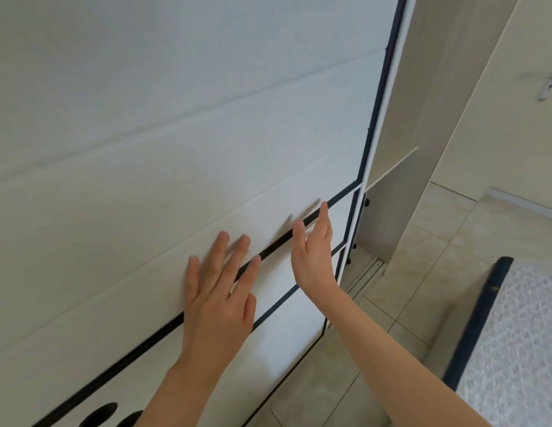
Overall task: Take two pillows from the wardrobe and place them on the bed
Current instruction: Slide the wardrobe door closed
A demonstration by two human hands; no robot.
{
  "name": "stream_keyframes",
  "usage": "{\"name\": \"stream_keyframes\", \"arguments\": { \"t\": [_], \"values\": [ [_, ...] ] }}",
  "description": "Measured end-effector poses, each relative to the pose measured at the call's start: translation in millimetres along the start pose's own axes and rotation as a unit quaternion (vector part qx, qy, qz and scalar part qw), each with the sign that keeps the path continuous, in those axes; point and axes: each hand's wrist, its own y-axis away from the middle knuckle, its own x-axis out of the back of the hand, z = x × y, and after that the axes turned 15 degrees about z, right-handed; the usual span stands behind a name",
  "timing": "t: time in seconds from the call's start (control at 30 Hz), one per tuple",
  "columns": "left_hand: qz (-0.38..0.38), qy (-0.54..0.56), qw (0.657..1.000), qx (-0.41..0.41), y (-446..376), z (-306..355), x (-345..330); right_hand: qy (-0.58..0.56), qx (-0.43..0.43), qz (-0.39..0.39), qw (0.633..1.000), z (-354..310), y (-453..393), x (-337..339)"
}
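With both palms flat and fingers spread, the left hand and right hand press the sliding wardrobe door, gripping nothing. Its open edge lies rightward, nearer the right hand. No pillows are visible; the bed sits lower right.

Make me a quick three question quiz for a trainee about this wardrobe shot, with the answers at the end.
1. True or false: a pillow is in view.
2. Which hand lies flat, fingers spread, on the door? A left, B right
3. Fill in: the wardrobe gap shows at the door's ____ edge.

Key: 1 false. 2 A, the left hand; the right hand is edge-on by the door's dark strip. 3 right, where a shelf shows.
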Motion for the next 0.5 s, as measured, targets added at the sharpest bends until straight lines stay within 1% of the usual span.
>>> {"name": "stream_keyframes", "arguments": {
  "t": [0.13,0.27,0.4,0.5],
  "values": [
    [-0.064,-0.116,0.991,-0.021,4.4,0.8,-12.5,-0.02,-0.015,-0.013,1.0,2.9,-11.2,-13.9],
    [-0.082,-0.191,0.977,-0.043,5.6,4.8,-23.9,-0.062,-0.055,0.013,0.996,5.0,-14.8,-23.4],
    [-0.077,-0.226,0.968,-0.071,2.0,8.4,-35.8,-0.067,-0.053,0.023,0.996,9.9,-23.7,-26.2],
    [-0.085,-0.231,0.966,-0.074,-6.1,15.1,-46.7,-0.071,-0.054,0.034,0.995,13.6,-35.7,-27.1]
  ]
}}
